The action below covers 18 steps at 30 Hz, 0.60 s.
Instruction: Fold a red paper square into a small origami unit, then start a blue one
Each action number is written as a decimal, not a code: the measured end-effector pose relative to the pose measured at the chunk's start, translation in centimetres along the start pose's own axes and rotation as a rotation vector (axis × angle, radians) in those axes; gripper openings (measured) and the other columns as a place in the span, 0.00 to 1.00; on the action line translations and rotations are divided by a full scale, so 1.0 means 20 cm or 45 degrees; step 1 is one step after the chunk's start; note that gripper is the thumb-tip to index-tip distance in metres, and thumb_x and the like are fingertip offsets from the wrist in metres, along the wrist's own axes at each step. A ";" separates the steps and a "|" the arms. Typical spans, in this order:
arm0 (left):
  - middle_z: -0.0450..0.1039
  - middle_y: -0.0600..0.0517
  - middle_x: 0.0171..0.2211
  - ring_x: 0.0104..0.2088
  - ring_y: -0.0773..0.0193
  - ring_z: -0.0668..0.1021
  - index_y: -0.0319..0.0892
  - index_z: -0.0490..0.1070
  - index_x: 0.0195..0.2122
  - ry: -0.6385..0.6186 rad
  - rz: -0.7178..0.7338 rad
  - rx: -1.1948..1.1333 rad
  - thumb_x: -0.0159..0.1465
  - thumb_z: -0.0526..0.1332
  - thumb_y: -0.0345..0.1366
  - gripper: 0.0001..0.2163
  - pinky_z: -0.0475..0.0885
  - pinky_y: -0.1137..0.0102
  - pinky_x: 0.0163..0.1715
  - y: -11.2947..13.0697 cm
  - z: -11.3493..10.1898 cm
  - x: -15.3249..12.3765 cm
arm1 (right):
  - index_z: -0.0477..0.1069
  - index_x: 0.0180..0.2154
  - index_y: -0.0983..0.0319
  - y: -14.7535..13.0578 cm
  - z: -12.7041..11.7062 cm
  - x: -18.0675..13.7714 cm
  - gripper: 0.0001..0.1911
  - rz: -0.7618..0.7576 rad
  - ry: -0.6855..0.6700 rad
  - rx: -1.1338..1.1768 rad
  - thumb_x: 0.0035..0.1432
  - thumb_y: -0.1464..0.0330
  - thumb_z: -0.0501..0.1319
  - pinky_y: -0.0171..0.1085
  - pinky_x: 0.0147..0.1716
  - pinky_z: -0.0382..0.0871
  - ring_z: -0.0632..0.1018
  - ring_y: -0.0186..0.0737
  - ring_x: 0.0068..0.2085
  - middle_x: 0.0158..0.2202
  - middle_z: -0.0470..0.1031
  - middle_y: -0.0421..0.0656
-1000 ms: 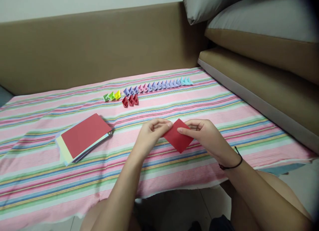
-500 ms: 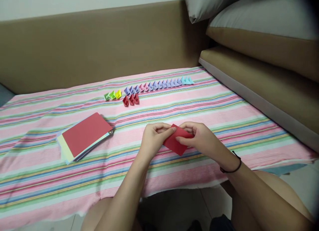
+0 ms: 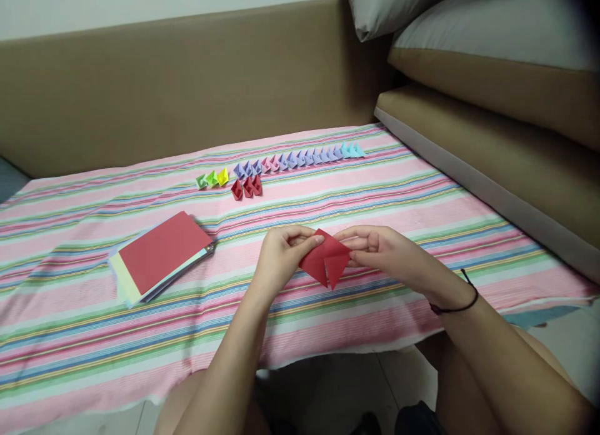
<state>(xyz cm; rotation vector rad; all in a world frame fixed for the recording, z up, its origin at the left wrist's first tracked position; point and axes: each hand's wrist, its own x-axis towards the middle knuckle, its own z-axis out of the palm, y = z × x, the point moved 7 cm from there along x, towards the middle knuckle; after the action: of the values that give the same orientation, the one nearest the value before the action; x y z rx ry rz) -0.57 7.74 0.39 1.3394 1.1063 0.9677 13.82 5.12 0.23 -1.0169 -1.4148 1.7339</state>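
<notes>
In the head view, the red folded paper point(image 3: 323, 254) is just right of centre, a little below mid-height, held up in front of the striped cloth point(image 3: 262, 235). Its upper corner points away from the person, and two lower points hang toward the lap with a narrow slit between them.

The left hand point(image 3: 282, 255) pinches the upper left of the paper, thumb on the near face and fingers curled behind; this looks like the steadying hold, since it covers more of the sheet. The right hand point(image 3: 382, 250) has its thumb and fingertips close together at the right corner, a light hold that seems meant to leave the face and the slit uncovered. A dark band point(image 3: 450, 310) circles the right wrist.

At the left of the frame lies a stack of paper, a red sheet point(image 3: 165, 250) on top and paler edges showing beneath; set aside there, it probably leaves the space before the lap free for handling. In the upper middle, small folded pieces stand in lines grouped by colour: green and yellow, purple and pink, light blue, with three red pieces point(image 3: 248, 187) nearer the person, perhaps ordered so each colour is easily told apart.
</notes>
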 end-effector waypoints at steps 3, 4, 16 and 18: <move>0.76 0.51 0.25 0.23 0.67 0.73 0.39 0.76 0.29 -0.012 -0.026 -0.030 0.52 0.67 0.41 0.10 0.65 0.75 0.23 -0.01 0.00 0.00 | 0.71 0.45 0.59 -0.01 0.00 -0.01 0.16 0.016 -0.044 0.050 0.52 0.68 0.61 0.40 0.44 0.72 0.79 0.41 0.43 0.40 0.79 0.43; 0.76 0.51 0.25 0.24 0.67 0.74 0.39 0.76 0.29 -0.007 -0.029 -0.040 0.52 0.67 0.41 0.10 0.65 0.75 0.23 -0.01 0.00 0.00 | 0.72 0.45 0.60 -0.01 0.00 -0.01 0.15 0.015 -0.031 0.061 0.53 0.67 0.61 0.40 0.44 0.72 0.79 0.41 0.43 0.41 0.79 0.44; 0.72 0.55 0.20 0.20 0.71 0.71 0.38 0.73 0.30 0.096 -0.095 -0.223 0.51 0.68 0.42 0.13 0.63 0.77 0.22 -0.01 -0.03 0.00 | 0.77 0.40 0.53 -0.10 -0.05 -0.01 0.10 -0.453 0.186 -0.446 0.55 0.67 0.61 0.45 0.51 0.68 0.72 0.47 0.53 0.50 0.73 0.41; 0.72 0.55 0.20 0.21 0.71 0.72 0.37 0.72 0.31 0.083 -0.063 -0.209 0.51 0.67 0.41 0.13 0.63 0.77 0.22 0.01 -0.03 0.00 | 0.78 0.39 0.52 -0.12 -0.07 -0.02 0.09 -0.517 0.246 -0.550 0.55 0.67 0.62 0.46 0.51 0.69 0.74 0.47 0.50 0.48 0.75 0.40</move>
<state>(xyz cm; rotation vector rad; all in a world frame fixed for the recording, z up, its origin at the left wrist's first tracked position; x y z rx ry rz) -1.10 7.79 0.56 1.1498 1.0794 1.0485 15.24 5.82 2.54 -0.9952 -1.7621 1.0361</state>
